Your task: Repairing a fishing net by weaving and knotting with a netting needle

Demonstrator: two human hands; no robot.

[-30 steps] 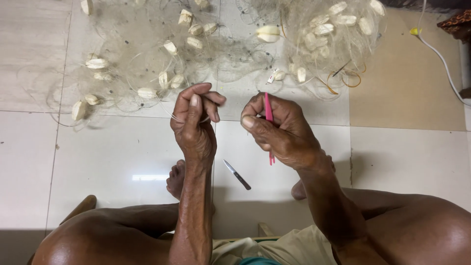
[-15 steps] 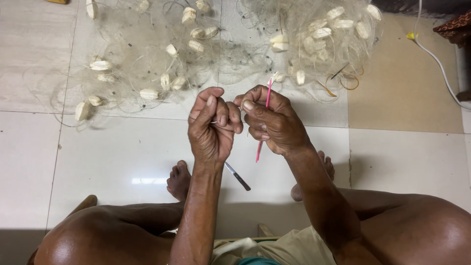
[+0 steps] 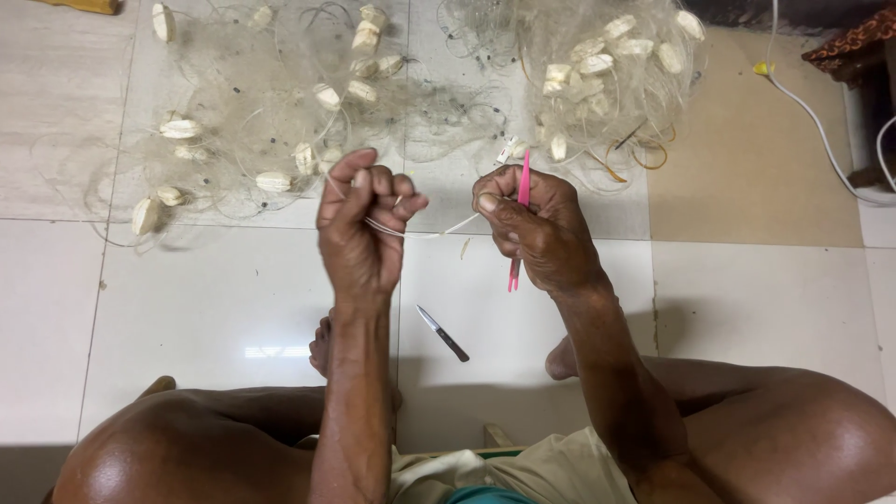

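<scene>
So the person is sitting on the tiled floor (image 3: 187, 317) with a big heap of fine fishing net (image 3: 308, 103) spread out in front, dotted with pale oval floats (image 3: 273, 180). The left hand (image 3: 362, 233) is curled into a loose fist, fingers closed around a thin white cord (image 3: 425, 232) that sags slightly across the gap to the other side. The right hand (image 3: 532, 233) is pinched shut on a slim pink netting needle (image 3: 519, 224), held nearly upright, with its tip poking above the knuckles and its tail hanging below the palm; the same fingers seem to be nipping the cord's other end too, though I can't tell exactly how it wraps. The two hands are held apart, above the floor and just short of the net's near edge. Looks to me like this is mid-mend: cord drawn out between both hands, probably snugging up or setting a knot. I'd guess the next bit needs the left to keep tension on the cord while the needle gets threaded through a mesh, which calls for a steady pinch and not letting the line slip. A small knife (image 3: 442, 332) with a dark handle lies on the floor between the knees, untouched, and a white cable (image 3: 812, 121) runs along the floor at the far right.
</scene>
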